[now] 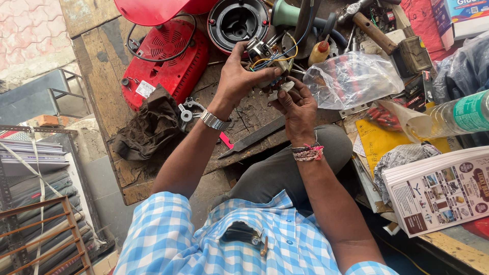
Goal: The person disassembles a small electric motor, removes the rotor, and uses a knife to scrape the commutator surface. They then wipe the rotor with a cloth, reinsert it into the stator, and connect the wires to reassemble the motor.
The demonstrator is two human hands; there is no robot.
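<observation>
motor assembly [268,57] with loose yellow wires [275,60], gripped above workbench [102,61] by left hand [239,76], right hand [298,104] pinching its underside; risk: slipped hold may tear wires.

place: repair workshop | signs: scarred wooden bench [102,56], hammer [369,25], opened red appliance base [168,56], loose wires [277,53]

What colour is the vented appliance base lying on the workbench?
Red, shown in the head view: the vented appliance base lies beyond the left hand.
</observation>
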